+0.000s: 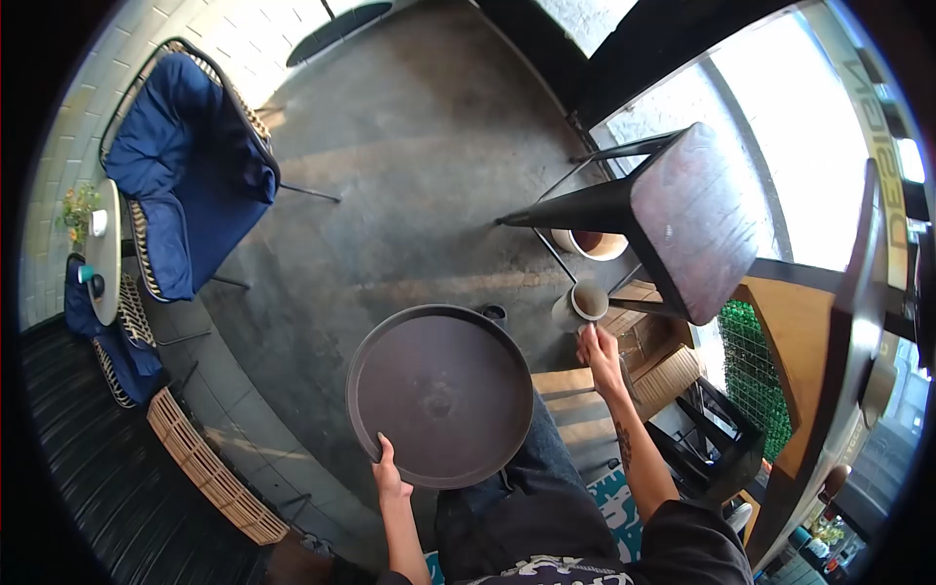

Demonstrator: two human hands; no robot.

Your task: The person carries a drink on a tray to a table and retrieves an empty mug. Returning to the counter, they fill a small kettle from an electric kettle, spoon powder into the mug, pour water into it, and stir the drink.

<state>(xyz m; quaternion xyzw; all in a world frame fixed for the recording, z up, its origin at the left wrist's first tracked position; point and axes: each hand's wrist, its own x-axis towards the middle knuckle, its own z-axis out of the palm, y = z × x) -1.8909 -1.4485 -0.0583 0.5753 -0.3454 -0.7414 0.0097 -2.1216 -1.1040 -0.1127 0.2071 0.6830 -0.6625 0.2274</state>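
Fingers of the left hand (pixel 389 478) grasp the rim of a round tray (pixel 439 390). The thumb lies over the near-left edge; the other fingers are largely hidden, presumably supporting it from below. The tray extends forward and to the right of that grip, its broad dark face uppermost, with a scuffed patch at the centre.

Assessment of handling: probably moulded plastic, stiff, fairly light for its breadth and not readily broken. Its surface looks matt, so moderate slip is expected. A single hold at one edge leaves most of the weight beyond the fingers; the far rim could dip or twist. Sounder holds would be opposite points on the raised rim, or a spread palm beneath the centre.

Fingers of the right hand (pixel 600 353), apart from the tray, are curled in beside a pale pot (pixel 588 299). Whether they grip it or merely overlap it in view cannot be told.

Just past the right fingers lies a larger white bucket (pixel 612 247); to their right, a cardboard box (pixel 665 375) and a metal stool (pixel 694 224). Well beyond the left fingers, forward and left, stands a blue-cushioned chair (pixel 219 210).
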